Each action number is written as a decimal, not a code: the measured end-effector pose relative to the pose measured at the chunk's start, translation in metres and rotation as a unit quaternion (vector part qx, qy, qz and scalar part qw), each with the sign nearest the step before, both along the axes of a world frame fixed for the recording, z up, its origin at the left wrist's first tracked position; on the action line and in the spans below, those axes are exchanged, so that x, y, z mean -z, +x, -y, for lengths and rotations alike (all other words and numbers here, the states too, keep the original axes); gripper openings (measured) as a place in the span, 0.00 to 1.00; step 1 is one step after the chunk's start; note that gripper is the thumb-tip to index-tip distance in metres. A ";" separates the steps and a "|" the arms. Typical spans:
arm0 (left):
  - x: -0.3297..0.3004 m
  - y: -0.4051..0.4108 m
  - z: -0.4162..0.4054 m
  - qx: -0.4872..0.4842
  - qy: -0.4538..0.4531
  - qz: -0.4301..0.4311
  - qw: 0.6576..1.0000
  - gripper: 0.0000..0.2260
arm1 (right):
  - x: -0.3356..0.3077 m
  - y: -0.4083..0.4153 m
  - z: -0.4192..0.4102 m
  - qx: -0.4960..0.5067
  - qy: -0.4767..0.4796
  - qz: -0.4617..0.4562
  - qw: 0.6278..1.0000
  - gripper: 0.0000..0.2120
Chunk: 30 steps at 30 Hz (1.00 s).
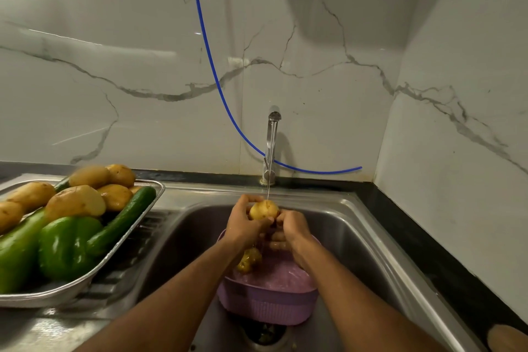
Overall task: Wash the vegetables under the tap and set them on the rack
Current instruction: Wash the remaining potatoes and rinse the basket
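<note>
A potato [263, 209] is held under the thin stream from the tap [271, 146], gripped by the curled fingers of the left hand [246, 223] and steadied by the fingertips of the right hand [288, 230], above a purple basket [268, 303] in the sink [357, 237]. The washing step appears under way. Next, a carry leftward to the rack [94, 271], already loaded with potatoes, cucumbers and a green pepper [67, 246], seems called for; one more potato [249, 260] is seen in the basket.
</note>
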<state>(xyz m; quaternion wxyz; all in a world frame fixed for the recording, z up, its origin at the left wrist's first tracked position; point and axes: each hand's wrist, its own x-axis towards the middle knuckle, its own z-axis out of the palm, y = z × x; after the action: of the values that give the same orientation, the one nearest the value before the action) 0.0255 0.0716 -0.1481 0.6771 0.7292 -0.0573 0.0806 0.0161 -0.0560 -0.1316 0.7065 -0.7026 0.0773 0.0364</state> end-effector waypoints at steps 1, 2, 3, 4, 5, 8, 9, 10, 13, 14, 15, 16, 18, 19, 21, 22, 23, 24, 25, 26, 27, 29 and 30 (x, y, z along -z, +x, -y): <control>0.000 0.000 -0.001 -0.001 0.013 0.006 1.000 0.21 | 0.001 0.000 0.002 0.003 -0.015 -0.001 1.000 0.16; 0.001 0.000 -0.003 -0.004 0.026 0.012 1.000 0.22 | 0.001 0.000 0.003 0.006 -0.031 -0.002 0.999 0.15; 0.002 0.000 -0.005 -0.006 0.043 0.020 0.999 0.24 | 0.002 0.000 0.003 0.009 -0.041 -0.001 0.999 0.15; 0.003 0.001 -0.006 -0.011 0.062 0.030 0.998 0.25 | 0.002 0.001 0.003 0.014 -0.046 0.003 0.999 0.15; 0.004 0.001 -0.008 -0.017 0.081 0.042 0.996 0.27 | 0.002 0.001 0.002 0.019 -0.055 0.014 0.998 0.16; 0.004 -0.001 -0.011 -0.026 0.165 0.113 0.979 0.30 | 0.001 0.001 0.001 0.031 -0.151 0.079 0.985 0.18; 0.002 -0.002 -0.012 -0.018 0.208 0.155 0.965 0.28 | 0.001 0.001 0.002 0.039 -0.212 0.103 0.971 0.20; 0.001 -0.004 -0.012 -0.006 0.251 0.198 0.948 0.26 | 0.002 0.001 0.003 0.045 -0.274 0.124 0.953 0.22; -0.005 -0.008 -0.012 0.017 0.319 0.274 0.907 0.23 | 0.004 0.000 0.006 0.044 -0.351 0.154 0.922 0.27; -0.006 -0.009 -0.013 0.014 0.323 0.288 0.901 0.23 | 0.004 -0.001 0.006 0.045 -0.352 0.167 0.920 0.27; -0.008 -0.010 -0.014 0.010 0.328 0.303 0.895 0.23 | 0.004 -0.002 0.007 0.051 -0.357 0.187 0.914 0.26; -0.010 -0.010 -0.015 0.007 0.331 0.315 0.890 0.23 | 0.003 -0.004 0.007 0.061 -0.363 0.212 0.905 0.25; -0.014 -0.011 -0.016 0.001 0.325 0.325 0.888 0.24 | -0.001 -0.006 0.006 0.087 -0.354 0.260 0.894 0.23; -0.016 -0.012 -0.015 -0.010 0.312 0.326 0.892 0.26 | -0.003 -0.006 0.006 0.103 -0.341 0.280 0.892 0.22; -0.019 -0.013 -0.013 -0.031 0.253 0.307 0.917 0.31 | -0.007 -0.006 0.003 0.132 -0.320 0.305 0.887 0.20; -0.019 -0.013 -0.010 -0.031 0.210 0.284 0.935 0.31 | -0.009 -0.006 0.003 0.144 -0.314 0.313 0.885 0.19; -0.019 -0.013 -0.010 -0.024 0.171 0.255 0.951 0.29 | -0.008 -0.005 0.002 0.154 -0.309 0.318 0.883 0.18; -0.018 -0.013 -0.010 -0.015 0.144 0.231 0.962 0.26 | -0.007 -0.004 0.003 0.162 -0.305 0.323 0.881 0.17; -0.017 -0.013 -0.011 -0.008 0.129 0.212 0.969 0.23 | -0.007 -0.004 0.003 0.170 -0.297 0.328 0.881 0.16; -0.019 -0.015 -0.011 -0.002 0.119 0.199 0.973 0.20 | -0.006 -0.004 0.004 0.180 -0.286 0.338 0.878 0.15; -0.022 -0.018 -0.012 0.003 0.106 0.189 0.976 0.18 | -0.007 -0.006 0.003 0.189 -0.276 0.357 0.872 0.14; -0.031 -0.025 -0.008 0.020 0.095 0.193 0.976 0.11 | -0.012 -0.009 0.004 0.200 -0.271 0.405 0.850 0.15; -0.035 -0.028 -0.004 0.018 0.119 0.202 0.972 0.08 | -0.014 -0.011 0.003 0.196 -0.277 0.423 0.840 0.16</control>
<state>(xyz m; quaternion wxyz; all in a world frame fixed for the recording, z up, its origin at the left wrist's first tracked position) -0.0023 0.0756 -0.1131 0.5613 0.7718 -0.2152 0.2073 0.0050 -0.0595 -0.1179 0.4384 -0.7862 -0.0864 -0.4269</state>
